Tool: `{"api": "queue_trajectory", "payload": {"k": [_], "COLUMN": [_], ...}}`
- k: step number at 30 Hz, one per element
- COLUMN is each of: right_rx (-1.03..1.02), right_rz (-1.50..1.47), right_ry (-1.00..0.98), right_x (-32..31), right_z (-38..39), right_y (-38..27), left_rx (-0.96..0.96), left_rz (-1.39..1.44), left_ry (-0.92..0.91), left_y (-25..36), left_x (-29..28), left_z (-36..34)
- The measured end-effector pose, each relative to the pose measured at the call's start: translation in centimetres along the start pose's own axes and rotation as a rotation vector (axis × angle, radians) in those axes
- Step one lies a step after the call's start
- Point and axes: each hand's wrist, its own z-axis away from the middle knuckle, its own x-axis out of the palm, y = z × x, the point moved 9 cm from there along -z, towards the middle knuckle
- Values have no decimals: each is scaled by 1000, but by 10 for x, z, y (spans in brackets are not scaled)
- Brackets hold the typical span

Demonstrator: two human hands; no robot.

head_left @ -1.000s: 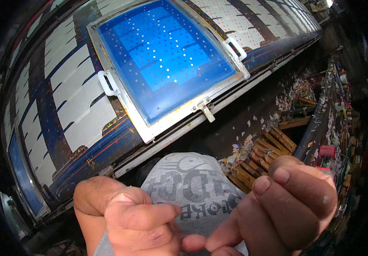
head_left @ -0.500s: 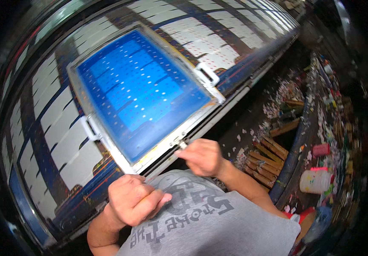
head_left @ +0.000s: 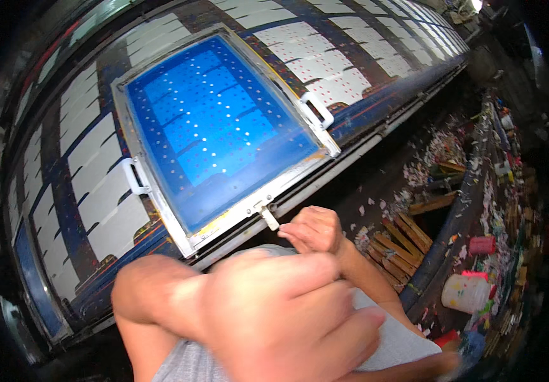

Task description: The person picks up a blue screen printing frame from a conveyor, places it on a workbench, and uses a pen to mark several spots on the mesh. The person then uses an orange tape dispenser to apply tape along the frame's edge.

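Observation:
A printing screen point(head_left: 223, 227) with blue mesh and a pale, stained frame lies on the long table. Two white handles point(head_left: 316, 111) stick out from its long sides. At the frame's near edge a small pale tab point(head_left: 269, 218) points toward me. My right hand point(head_left: 316, 230) is closed, its fingertips right by the tab's end; whether they touch is unclear. Large and motion-blurred, my left hand point(head_left: 281, 312) hangs close to the camera in front of my grey shirt. Its fingers are curled, and anything inside them is hidden.
White panels point(head_left: 99, 156) lie in rows along the table point(head_left: 376, 108), some with red dots. A metal rail point(head_left: 376, 141) follows its near edge. Rightward are wooden slats point(head_left: 401, 248), paper scraps point(head_left: 440, 146), a stained white tub point(head_left: 464, 293) and a red spool-like object point(head_left: 482, 245).
My left hand has come up and rightward, closer to the camera. My right hand has shifted slightly right, uncovering more of the tab. The whole view has shifted a little.

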Motion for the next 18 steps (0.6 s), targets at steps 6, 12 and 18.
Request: {"api": "queue_trajectory", "payload": {"k": [6,12,18], "right_rx": [-1,288,473], "right_rz": [150,307,468], "right_ry": [98,284,407], "right_x": [-23,-41,-27], "right_z": [9,69,162], "right_y": [9,-38,-133], "left_rx": [114,-10,-476], "left_rz": [364,998,1289], "left_ry": [-363,-716,-1156], "left_y": [9,73,134], "left_x": [88,132,166], "left_z": [37,110,175]}}
